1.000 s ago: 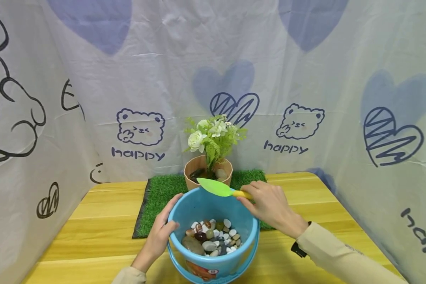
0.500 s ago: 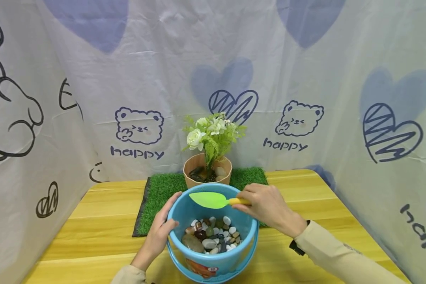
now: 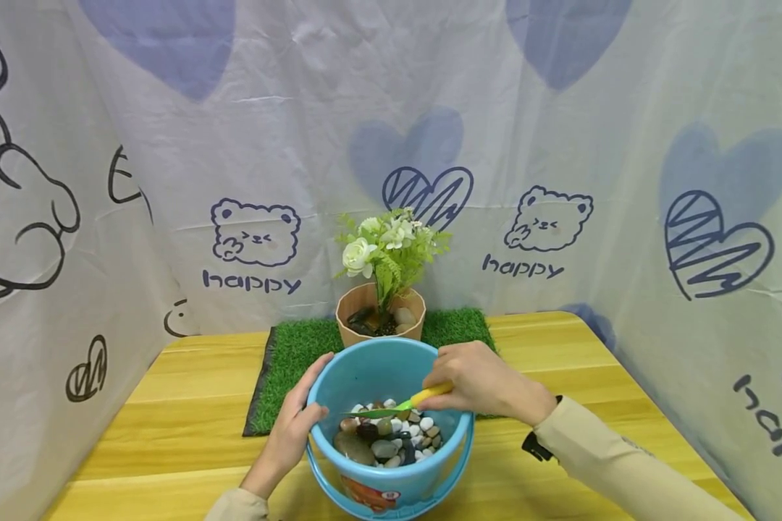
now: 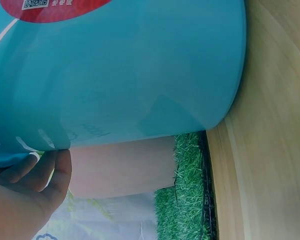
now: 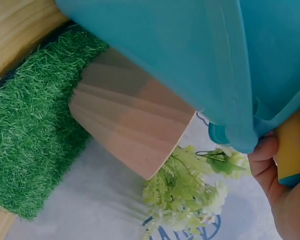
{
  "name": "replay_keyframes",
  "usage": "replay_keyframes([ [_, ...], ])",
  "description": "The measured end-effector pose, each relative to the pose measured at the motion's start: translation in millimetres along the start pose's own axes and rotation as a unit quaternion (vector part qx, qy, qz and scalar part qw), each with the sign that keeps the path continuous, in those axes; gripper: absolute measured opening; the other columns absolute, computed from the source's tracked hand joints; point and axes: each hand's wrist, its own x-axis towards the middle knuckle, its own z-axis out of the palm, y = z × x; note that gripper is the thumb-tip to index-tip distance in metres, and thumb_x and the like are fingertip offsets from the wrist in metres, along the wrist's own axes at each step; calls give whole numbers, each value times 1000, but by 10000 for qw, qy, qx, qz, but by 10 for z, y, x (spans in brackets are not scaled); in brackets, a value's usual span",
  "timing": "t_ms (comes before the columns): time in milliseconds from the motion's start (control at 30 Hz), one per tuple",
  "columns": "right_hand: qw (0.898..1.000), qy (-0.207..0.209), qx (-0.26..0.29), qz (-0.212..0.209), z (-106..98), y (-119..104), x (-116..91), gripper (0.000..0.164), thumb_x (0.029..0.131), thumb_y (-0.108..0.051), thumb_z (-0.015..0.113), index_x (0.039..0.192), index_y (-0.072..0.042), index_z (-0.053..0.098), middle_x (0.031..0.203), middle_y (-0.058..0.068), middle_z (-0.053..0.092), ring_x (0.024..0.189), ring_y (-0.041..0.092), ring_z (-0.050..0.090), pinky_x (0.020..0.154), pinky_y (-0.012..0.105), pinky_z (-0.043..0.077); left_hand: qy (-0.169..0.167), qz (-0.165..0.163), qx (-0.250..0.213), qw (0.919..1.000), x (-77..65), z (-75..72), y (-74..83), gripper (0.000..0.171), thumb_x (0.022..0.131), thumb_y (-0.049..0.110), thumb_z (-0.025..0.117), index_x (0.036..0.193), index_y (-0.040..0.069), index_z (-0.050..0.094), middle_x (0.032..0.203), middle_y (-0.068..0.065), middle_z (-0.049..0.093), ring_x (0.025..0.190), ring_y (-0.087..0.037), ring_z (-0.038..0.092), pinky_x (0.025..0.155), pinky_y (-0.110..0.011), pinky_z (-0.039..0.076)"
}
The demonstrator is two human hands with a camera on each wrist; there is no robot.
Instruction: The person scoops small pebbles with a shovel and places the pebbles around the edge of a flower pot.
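A light-blue bucket (image 3: 379, 367) holds stones (image 3: 423, 437) of mixed size and colour: white, brown, grey and dark. My left hand (image 3: 291, 427) grips its left rim, thumb over the inside; in the left wrist view the fingers (image 4: 62, 170) lie along the outer wall. My right hand (image 3: 472, 380) grips the yellow handle (image 3: 431, 393) of a toy trowel. The trowel's green blade (image 3: 376, 414) points left inside the bucket, nearly edge-on, overlapping the far stones. In the right wrist view the right thumb side (image 5: 265, 155) is right at the bucket rim.
Close behind the bucket, a tan pot (image 3: 348, 327) with white flowers (image 3: 358, 257) and stones stands on a green grass mat (image 3: 287, 369). The bucket's handle (image 3: 461, 474) hangs down in front. Below lies a yellow wooden table (image 3: 176, 405), with a printed curtain (image 3: 326, 145) around its back and sides.
My right hand has lowered the trowel from above the bucket's far rim into the bucket, and the blade has turned from flat face to edge-on. My left hand stays on the rim.
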Motion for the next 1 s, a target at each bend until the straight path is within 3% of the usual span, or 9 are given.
replay_keyframes([
  [200,9990,-338,285,-71,-16,-5,26,28,82,-55,70,78,-29,78,72,-19,69,61,-9,54,57,9,40,22,-69,-47,10000,-3,12,2,74,83,1,40,153,20,32,149,-23,41,124,-49,51,89,-55,52],
  [467,9926,-1042,616,-91,-66,-28,98,27,79,-60,70,70,-34,75,62,-25,62,50,-14,36,50,8,26,20,-60,-62,10000,-6,6,-2,74,82,1,40,153,20,32,150,-22,41,124,-49,51,88,-55,53],
  [700,9847,-1642,568,159,-138,-100,166,26,76,-58,73,75,-33,78,70,-22,68,52,-13,43,52,10,32,38,35,23,10000,2,3,4,74,82,2,40,153,19,32,149,-23,42,123,-48,52,90,-54,52],
  [1000,9846,-1682,115,457,-156,-182,160,25,77,-55,73,69,-32,74,61,-20,62,46,-6,37,46,15,27,22,-12,75,10000,7,2,3,74,82,1,40,153,19,32,149,-22,42,125,-47,52,93,-57,49],
])
